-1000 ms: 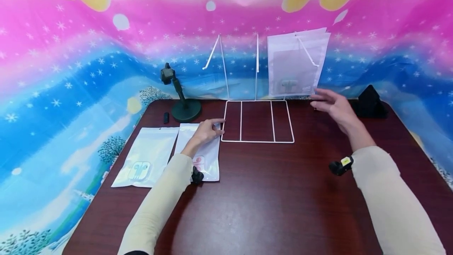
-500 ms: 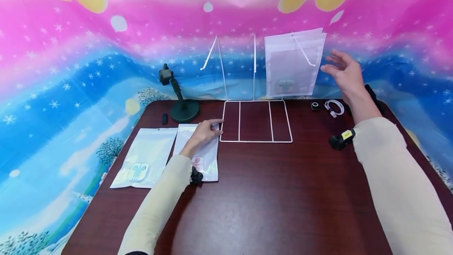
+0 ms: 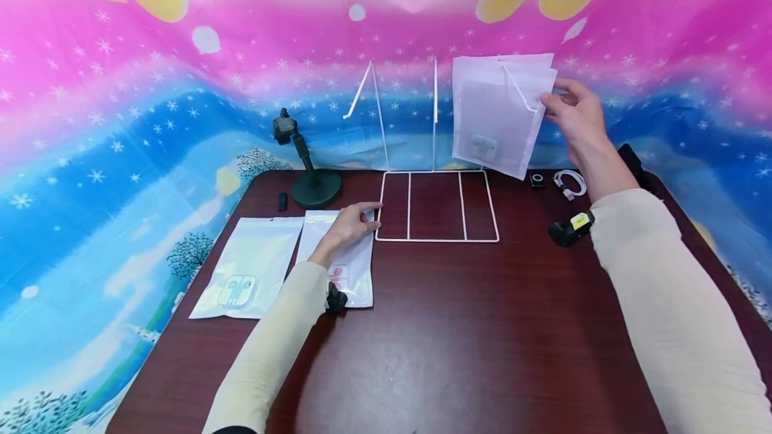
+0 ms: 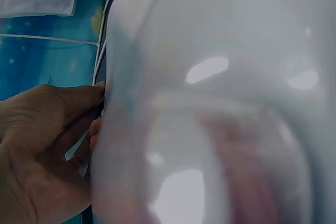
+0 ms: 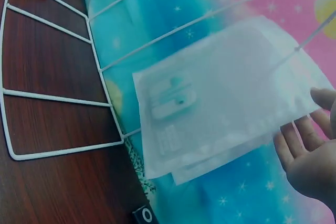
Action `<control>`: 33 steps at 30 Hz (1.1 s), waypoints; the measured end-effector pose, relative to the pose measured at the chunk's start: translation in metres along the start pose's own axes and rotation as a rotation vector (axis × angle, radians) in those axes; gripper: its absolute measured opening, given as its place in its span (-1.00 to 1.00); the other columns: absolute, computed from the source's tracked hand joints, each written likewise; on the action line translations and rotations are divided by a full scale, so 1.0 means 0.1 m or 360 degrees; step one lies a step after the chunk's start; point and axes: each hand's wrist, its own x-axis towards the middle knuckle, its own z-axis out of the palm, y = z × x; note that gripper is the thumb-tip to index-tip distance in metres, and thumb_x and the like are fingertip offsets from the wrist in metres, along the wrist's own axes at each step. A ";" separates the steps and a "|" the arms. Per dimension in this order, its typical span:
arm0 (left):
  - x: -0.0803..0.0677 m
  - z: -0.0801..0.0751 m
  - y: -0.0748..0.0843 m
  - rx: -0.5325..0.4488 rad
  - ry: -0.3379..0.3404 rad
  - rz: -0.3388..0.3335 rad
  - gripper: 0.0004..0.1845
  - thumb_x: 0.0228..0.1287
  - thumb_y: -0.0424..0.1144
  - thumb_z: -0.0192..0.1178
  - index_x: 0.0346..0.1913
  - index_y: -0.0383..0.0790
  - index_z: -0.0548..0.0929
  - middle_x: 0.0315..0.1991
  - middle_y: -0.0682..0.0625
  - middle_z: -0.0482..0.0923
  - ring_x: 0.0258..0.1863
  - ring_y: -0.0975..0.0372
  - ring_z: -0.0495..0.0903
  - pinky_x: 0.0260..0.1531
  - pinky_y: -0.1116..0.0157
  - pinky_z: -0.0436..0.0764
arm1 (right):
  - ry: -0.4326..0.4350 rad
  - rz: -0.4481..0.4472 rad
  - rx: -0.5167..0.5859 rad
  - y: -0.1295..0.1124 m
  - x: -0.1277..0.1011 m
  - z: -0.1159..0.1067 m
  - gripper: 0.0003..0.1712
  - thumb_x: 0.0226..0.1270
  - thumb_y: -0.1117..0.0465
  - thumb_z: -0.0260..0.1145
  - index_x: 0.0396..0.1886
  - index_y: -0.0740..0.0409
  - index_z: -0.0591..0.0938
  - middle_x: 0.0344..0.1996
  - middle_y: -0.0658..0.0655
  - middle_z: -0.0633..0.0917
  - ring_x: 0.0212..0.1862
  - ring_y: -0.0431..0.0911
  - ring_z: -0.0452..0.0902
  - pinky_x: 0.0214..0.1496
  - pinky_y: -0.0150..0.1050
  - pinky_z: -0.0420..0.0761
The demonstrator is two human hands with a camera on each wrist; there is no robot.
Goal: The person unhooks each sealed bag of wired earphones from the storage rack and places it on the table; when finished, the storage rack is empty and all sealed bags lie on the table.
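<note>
My right hand [image 3: 582, 116] pinches the right edge of the front white zip bag [image 3: 494, 99], with the thumb in front and the other fingers behind. This bag, with an earphone case showing through low down, hangs over another bag on the right prong of a white wire rack [image 3: 437, 241]. In the right wrist view the front bag [image 5: 231, 87] sits askew from the one behind. My left hand [image 3: 346, 225] rests its index finger and thumb tips on the rack's left base bar, above a flat zip bag [image 3: 362, 270] showing a red earphone case.
Another zip bag [image 3: 256, 253] with a pale green earphone case lies at the left. A dark stand [image 3: 316, 187] and small black piece [image 3: 282, 201] are behind it. Right of the rack lie a small black player [image 3: 537, 181] and coiled white cable [image 3: 584, 185].
My right hand rose past the hanging bags, then moved left and took hold of the front bag's edge. That bag has tilted, its lower right corner dropping. My left hand stayed in place.
</note>
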 end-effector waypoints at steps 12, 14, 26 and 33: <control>0.01 0.00 0.02 -0.0027 -0.0003 -0.0004 -0.46 0.43 -0.26 0.34 0.44 -0.04 0.57 -0.28 -0.12 0.58 -0.40 0.15 0.48 -0.30 0.29 0.45 | -0.0022 -0.0043 0.0331 0.00 -0.22 -0.03 -0.66 0.51 0.22 0.33 0.22 0.00 0.71 -0.15 0.02 0.60 -0.22 -0.13 0.58 -0.25 -0.35 0.64; 0.01 0.00 0.01 -0.0032 -0.0005 -0.0008 -0.47 0.43 -0.27 0.33 0.43 -0.03 0.57 -0.27 -0.12 0.57 -0.40 0.16 0.48 -0.31 0.30 0.45 | -0.0016 -0.0070 0.0389 0.02 -0.27 -0.05 -0.68 0.50 0.25 0.34 0.18 0.01 0.73 -0.18 0.02 0.62 -0.26 -0.13 0.57 -0.29 -0.35 0.63; -0.01 -0.02 0.02 -0.0013 0.0010 0.0004 -0.49 0.43 -0.28 0.32 0.41 -0.05 0.59 -0.29 -0.11 0.57 -0.40 0.16 0.47 -0.26 0.27 0.45 | -0.0010 -0.0170 0.0537 0.00 -0.62 -0.20 -0.76 0.45 0.31 0.38 0.05 0.07 0.80 -0.22 -0.01 0.68 -0.25 -0.13 0.58 -0.28 -0.37 0.60; -0.02 -0.02 0.03 -0.0034 0.0000 0.0005 -0.50 0.44 -0.29 0.32 0.40 -0.08 0.60 -0.22 -0.12 0.56 -0.39 0.15 0.47 -0.28 0.27 0.45 | -0.0035 -0.0192 0.0566 0.01 -0.79 -0.37 -0.71 0.33 0.29 0.50 0.04 0.12 0.81 -0.15 0.01 0.70 -0.23 -0.16 0.65 -0.32 -0.39 0.64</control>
